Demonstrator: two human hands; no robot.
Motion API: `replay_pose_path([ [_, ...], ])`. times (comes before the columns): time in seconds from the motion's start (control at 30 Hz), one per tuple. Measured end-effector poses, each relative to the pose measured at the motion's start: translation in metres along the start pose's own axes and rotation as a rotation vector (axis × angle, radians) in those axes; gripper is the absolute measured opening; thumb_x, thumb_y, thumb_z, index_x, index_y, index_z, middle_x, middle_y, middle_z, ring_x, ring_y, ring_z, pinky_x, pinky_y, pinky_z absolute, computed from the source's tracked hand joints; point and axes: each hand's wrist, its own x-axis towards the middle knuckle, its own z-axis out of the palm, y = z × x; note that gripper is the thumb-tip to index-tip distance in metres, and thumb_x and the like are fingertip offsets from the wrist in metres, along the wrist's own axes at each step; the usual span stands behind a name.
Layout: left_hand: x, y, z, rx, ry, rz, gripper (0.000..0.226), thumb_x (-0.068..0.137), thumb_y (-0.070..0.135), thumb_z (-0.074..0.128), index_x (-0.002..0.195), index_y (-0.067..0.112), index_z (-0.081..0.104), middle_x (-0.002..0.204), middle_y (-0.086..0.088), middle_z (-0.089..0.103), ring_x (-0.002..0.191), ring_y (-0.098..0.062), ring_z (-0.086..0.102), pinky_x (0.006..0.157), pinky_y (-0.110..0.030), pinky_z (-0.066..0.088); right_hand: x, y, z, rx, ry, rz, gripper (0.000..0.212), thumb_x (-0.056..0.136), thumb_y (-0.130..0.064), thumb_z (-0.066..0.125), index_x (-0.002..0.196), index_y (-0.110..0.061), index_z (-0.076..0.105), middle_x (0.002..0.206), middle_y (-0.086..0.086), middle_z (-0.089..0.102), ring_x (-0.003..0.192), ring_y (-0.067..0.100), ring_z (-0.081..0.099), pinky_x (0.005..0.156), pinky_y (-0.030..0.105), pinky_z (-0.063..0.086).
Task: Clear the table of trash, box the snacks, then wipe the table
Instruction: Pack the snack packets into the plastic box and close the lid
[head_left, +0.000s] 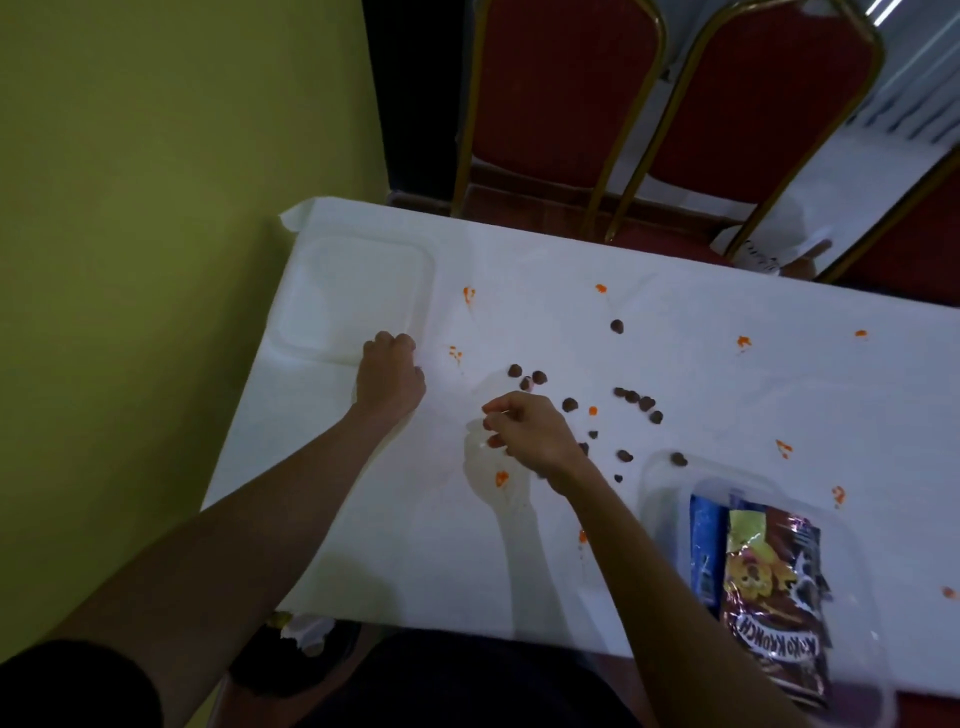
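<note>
Several brown cereal balls (636, 397) lie scattered across the middle of the white table (571, 322), among orange smears (469, 294). My right hand (527, 434) hovers just left of them with its fingers curled and pinched together; what is in them is hidden. My left hand (390, 375) is a closed fist resting on the table at the near corner of a white lid or tray (322, 291). A clear plastic box (670, 488) at the near right holds a brown cereal packet (774, 603) and a blue packet (705, 551).
Two red chairs with gold frames (566, 104) stand along the table's far edge. A yellow-green wall (156, 208) runs close along the left. Below the table's near left corner sits a dark bin with crumpled white paper (306, 636).
</note>
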Motion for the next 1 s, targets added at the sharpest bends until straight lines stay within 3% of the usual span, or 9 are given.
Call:
replay_pose_path([
  [0.17,-0.002,-0.010,0.002,0.126,0.104,0.076,0.017,0.093,0.015,0.056,0.106,0.008,0.065,0.108,-0.016,0.061,0.100,-0.037,0.054,0.082,-0.043,0.046,0.002,-0.005,0.004,0.014,-0.012,0.004,0.022,0.098,-0.021,0.056,0.117,-0.020,0.066,0.102,-0.004,0.072,0.086,0.010,0.072,0.084,0.035,0.060],
  [0.3,-0.020,-0.016,-0.005,0.105,0.280,0.107,0.015,0.093,0.013,0.057,0.104,0.009,0.067,0.101,-0.013,0.064,0.088,-0.034,0.057,0.077,-0.042,0.043,0.000,-0.010,0.011,0.019,-0.035,-0.008,0.018,0.098,-0.021,0.057,0.113,-0.023,0.067,0.100,-0.005,0.072,0.085,0.009,0.072,0.086,0.037,0.060],
  [0.4,-0.032,-0.003,-0.030,-0.091,0.422,0.064,0.014,0.092,0.014,0.061,0.101,0.013,0.071,0.096,-0.009,0.067,0.081,-0.031,0.062,0.081,-0.039,0.039,-0.001,-0.022,0.018,0.090,-0.043,-0.016,0.015,0.099,-0.020,0.055,0.108,-0.023,0.066,0.100,-0.003,0.072,0.085,0.012,0.073,0.086,0.038,0.061],
  [0.47,-0.043,0.010,-0.049,-0.295,0.522,0.044,0.010,0.091,0.014,0.064,0.096,0.015,0.072,0.091,-0.006,0.069,0.078,-0.024,0.063,0.082,-0.037,0.047,-0.001,-0.037,0.023,0.174,-0.051,-0.012,0.017,0.101,-0.021,0.054,0.111,-0.018,0.066,0.104,0.000,0.072,0.087,0.016,0.073,0.087,0.039,0.060],
  [0.57,-0.066,0.032,-0.075,-0.639,0.594,-0.038,0.010,0.093,0.014,0.063,0.097,0.016,0.072,0.096,0.003,0.069,0.085,-0.006,0.060,0.078,-0.009,0.044,0.000,-0.061,0.027,0.287,-0.104,-0.014,0.022,0.101,-0.027,0.054,0.115,-0.016,0.067,0.112,0.004,0.070,0.094,0.020,0.073,0.086,0.038,0.060],
  [0.63,-0.082,0.042,-0.086,-0.837,0.579,-0.084,0.009,0.093,0.019,0.064,0.097,0.019,0.073,0.097,0.009,0.071,0.090,-0.003,0.064,0.080,-0.006,0.046,-0.001,-0.070,0.026,0.336,-0.153,-0.010,0.030,0.100,-0.033,0.055,0.122,-0.014,0.065,0.117,0.005,0.067,0.098,0.020,0.071,0.081,0.035,0.062],
  [0.77,-0.112,0.046,-0.092,-1.310,0.374,-0.168,0.009,0.090,0.021,0.070,0.095,0.017,0.076,0.090,0.000,0.073,0.100,-0.020,0.071,0.093,-0.034,0.056,-0.007,-0.066,0.014,0.462,-0.109,0.061,0.041,0.103,-0.045,0.047,0.129,-0.015,0.054,0.124,0.004,0.060,0.099,0.017,0.065,0.066,0.028,0.058],
  [0.87,-0.140,0.058,-0.088,-1.442,0.284,-0.208,0.012,0.091,0.014,0.070,0.099,0.007,0.074,0.096,-0.010,0.074,0.102,-0.026,0.072,0.098,-0.042,0.055,-0.017,-0.048,-0.004,0.660,-0.074,0.139,0.060,0.101,-0.051,0.047,0.145,-0.010,0.043,0.136,0.010,0.054,0.116,0.025,0.058,0.089,0.041,0.055],
  [1.0,-0.179,0.083,-0.075,-1.634,0.198,-0.265,0.012,0.095,0.006,0.062,0.103,0.007,0.070,0.102,-0.010,0.075,0.103,-0.025,0.072,0.099,-0.044,0.054,-0.036,-0.019,-0.039,0.708,0.008,0.147,0.056,0.099,-0.053,0.050,0.142,-0.016,0.047,0.143,0.008,0.052,0.124,0.026,0.052,0.109,0.046,0.043],
])
